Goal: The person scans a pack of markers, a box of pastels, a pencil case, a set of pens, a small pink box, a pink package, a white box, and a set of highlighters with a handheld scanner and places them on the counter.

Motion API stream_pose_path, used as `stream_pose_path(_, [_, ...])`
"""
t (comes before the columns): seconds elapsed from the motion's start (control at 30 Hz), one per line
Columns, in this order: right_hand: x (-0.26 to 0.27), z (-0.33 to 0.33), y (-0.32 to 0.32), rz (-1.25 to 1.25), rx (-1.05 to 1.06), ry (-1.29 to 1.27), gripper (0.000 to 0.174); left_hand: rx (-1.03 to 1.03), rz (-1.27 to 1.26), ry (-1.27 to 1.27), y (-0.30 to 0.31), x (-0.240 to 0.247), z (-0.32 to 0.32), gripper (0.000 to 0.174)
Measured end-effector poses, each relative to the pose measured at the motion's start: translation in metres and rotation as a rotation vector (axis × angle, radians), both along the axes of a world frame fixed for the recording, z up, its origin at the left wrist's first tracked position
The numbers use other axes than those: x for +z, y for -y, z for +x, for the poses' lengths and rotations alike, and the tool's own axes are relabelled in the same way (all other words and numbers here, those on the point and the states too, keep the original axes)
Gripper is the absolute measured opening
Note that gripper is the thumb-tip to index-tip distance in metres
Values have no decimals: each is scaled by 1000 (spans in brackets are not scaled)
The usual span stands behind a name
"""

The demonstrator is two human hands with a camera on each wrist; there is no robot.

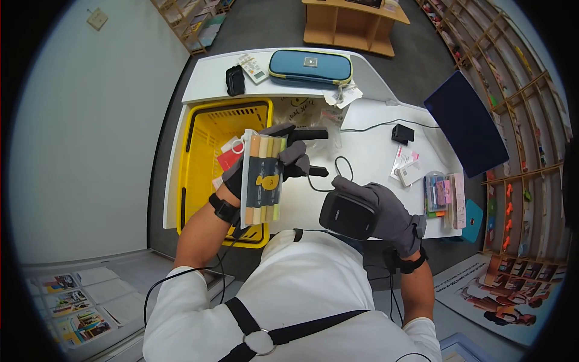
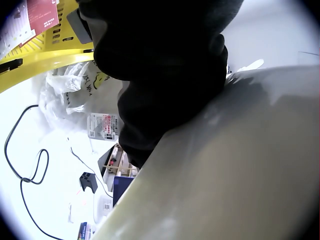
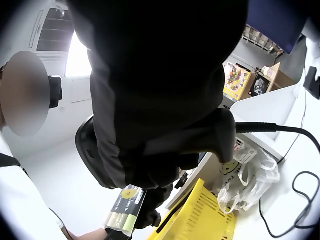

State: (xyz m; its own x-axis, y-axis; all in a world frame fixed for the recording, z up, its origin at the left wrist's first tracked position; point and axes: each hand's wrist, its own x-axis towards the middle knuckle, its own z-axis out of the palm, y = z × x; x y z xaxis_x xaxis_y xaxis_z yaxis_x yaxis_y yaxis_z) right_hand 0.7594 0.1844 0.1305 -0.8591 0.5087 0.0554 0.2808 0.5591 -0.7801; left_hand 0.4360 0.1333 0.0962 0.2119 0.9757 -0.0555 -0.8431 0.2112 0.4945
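My gloved left hand (image 1: 294, 155) grips a flat clear pack of pastel rolls (image 1: 264, 181), held upright with its dark label and yellow figure facing me. In the left wrist view the back of the pack (image 2: 230, 165) fills the lower right. My right hand (image 1: 391, 211), also gloved, holds a black barcode scanner (image 1: 348, 215) by its handle. The scanner's head is to the right of the pack, with a gap between them. From the handle (image 3: 220, 135) a cable runs off in the right wrist view.
A yellow basket (image 1: 188, 175) with a red card (image 1: 229, 158) inside stands at the left. Behind are a blue pencil case (image 1: 310, 65), a calculator (image 1: 253, 69) and a plastic bag (image 3: 250, 180). A monitor (image 1: 467, 127), a black stand (image 1: 403, 134) and stationery packs (image 1: 443, 196) occupy the right.
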Motion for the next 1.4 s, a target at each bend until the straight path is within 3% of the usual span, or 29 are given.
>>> stream_pose_path(0.07, [-4,-2,0,7,-12,38,92,19,-26,-40,2,-3,-2,43])
stream_pose_path(0.17, [-20,-8,1,-44,-99,-117,89,54,-75,-114,1,2,1,41])
stream_pose_path(0.43, [-20,-1,2,-57,-49,-153,95,-25,18,26,-9,-8,1,28])
stream_pose_path(0.53, [-15,-2,0,-49,-43,-27,96,-193,80,252,-19,-9,2,25])
stream_pose_path(0.67, [-26,-3,-2,-43,-40,-18,97,-125,16,165,-12,6,7,25])
stream_pose_path(1.0, [-33,-1,-3,-8,-42,-79,97,-202,93,166,-23,-43,-11,30])
stream_pose_path(1.1, [-59,0,-6,-10,-170,-249,84,-194,45,150,-20,-34,-10,32])
stream_pose_path(1.13, [-69,1,-8,-11,-168,-249,84,-83,-41,34,-14,-19,-3,35])
stream_pose_path(1.2, [-93,10,-15,-118,-317,-126,67,135,-212,-197,-6,9,11,42])
stream_pose_path(1.27, [-119,19,-23,-163,-402,-61,59,15,-177,-113,-17,-13,0,46])
stream_pose_path(1.33, [-150,28,-33,-498,-685,158,38,-213,-110,54,-28,-32,-10,55])
stream_pose_path(1.4, [-174,43,-33,-592,-788,146,37,-185,-153,13,-28,-32,-13,60])
